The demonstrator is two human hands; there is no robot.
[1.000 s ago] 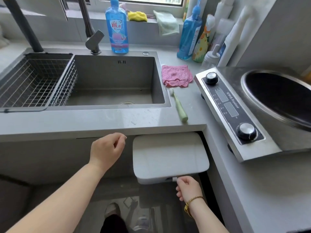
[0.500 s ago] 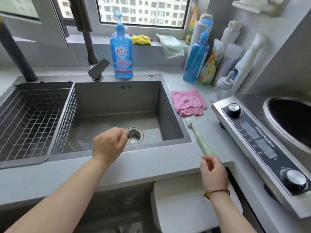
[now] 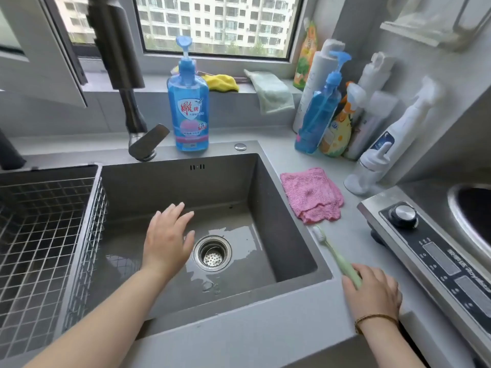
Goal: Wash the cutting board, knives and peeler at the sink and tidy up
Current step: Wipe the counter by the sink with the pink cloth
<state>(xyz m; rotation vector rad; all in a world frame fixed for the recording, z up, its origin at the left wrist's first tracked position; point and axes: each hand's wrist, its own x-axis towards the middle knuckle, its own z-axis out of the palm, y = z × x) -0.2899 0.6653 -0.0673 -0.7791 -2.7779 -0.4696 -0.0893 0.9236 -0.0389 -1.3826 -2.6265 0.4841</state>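
Note:
The grey sink (image 3: 281, 224) holds a shallow film of water around its round drain strainer (image 3: 212, 253). My left hand (image 3: 167, 240) hovers over the basin just left of the drain, fingers straight and spread, holding nothing. My right hand (image 3: 374, 293) lies on the counter at the sink's right corner, fingers curled round the handle end of a pale green toothbrush (image 3: 332, 248) whose bristles point toward the pink cloth (image 3: 310, 195). No cutting board, knife or peeler is in view.
A wire drying basket (image 3: 39, 248) fills the sink's left part. The dark faucet (image 3: 132, 115) and a blue dish soap bottle (image 3: 188, 107) stand behind the basin. Several bottles (image 3: 321, 115) crowd the back right corner. An induction cooker (image 3: 438, 256) sits at the right.
My view rose from the white lid under the counter to the sink. My left hand opened and moved over the basin. My right hand reached the toothbrush and closed on its handle.

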